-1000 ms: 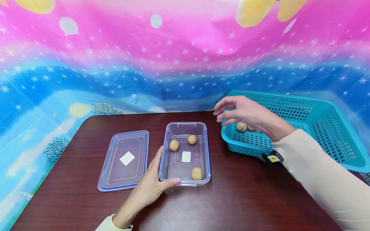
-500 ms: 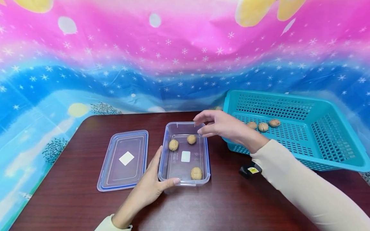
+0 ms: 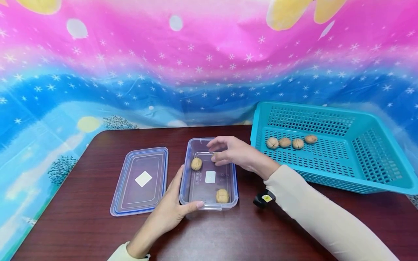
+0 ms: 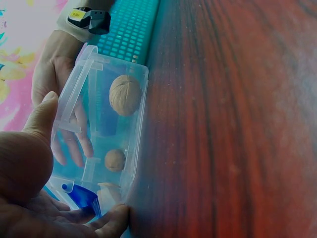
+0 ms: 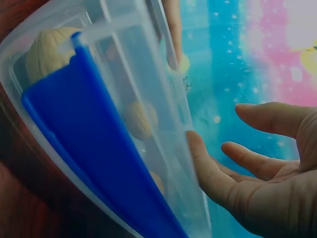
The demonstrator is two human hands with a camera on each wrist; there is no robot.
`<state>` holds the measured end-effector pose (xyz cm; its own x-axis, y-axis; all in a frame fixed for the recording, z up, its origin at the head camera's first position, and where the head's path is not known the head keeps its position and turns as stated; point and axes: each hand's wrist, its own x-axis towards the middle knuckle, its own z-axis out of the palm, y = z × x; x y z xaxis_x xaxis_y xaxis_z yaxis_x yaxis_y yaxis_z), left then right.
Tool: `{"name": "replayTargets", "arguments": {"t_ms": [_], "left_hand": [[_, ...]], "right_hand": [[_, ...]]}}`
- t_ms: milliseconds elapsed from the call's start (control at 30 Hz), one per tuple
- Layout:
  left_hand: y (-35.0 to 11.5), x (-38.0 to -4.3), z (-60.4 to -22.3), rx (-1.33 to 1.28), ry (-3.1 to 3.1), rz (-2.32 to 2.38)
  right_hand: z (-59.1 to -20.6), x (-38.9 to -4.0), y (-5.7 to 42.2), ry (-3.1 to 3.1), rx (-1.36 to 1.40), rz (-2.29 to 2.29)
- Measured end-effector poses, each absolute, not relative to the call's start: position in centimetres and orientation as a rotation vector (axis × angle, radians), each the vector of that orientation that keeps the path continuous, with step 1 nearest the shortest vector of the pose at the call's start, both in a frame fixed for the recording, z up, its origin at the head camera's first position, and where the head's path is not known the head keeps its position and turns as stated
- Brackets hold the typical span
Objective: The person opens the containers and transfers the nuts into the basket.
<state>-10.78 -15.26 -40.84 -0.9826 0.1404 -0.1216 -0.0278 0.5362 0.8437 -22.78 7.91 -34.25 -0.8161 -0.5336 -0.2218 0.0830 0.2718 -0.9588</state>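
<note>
Left hand (image 3: 171, 214): clasped on the clear container (image 3: 204, 192), the thumb laid over the near rim, the fingers set along the left wall and partly hidden in the head view; its sleeve is cut off below.
Right hand (image 3: 236, 154): held over the container's far right part, thumb and fingers spread apart; whether the wall is touched cannot be told.
Walnuts in container: a left-side walnut (image 3: 196, 164) and a near-corner walnut (image 3: 222, 196) are plainly shown; a third walnut (image 5: 157, 182) is covered by the right hand in the head view and made out only as a sliver in the right wrist view.
Blue flap (image 5: 99, 134): the near-corner walnut is partly masked by it in the right wrist view.
Lid (image 3: 140, 197): laid flat on the surface (image 3: 281, 232), left of the container.
Teal basket (image 3: 343, 159): four walnuts (image 3: 298, 144) are lined up inside, toward its left end; only a perforated part is shown in the left wrist view.
</note>
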Motion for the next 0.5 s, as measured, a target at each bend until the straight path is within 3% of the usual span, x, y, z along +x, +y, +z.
{"name": "replayTargets", "arguments": {"t_ms": [500], "left_hand": [[-15.3, -10.8, -40.9, 0.105, 2.602, 1.422]], "right_hand": [[-36.5, -22.8, 5.1, 1.966, -0.301, -1.568]]}}
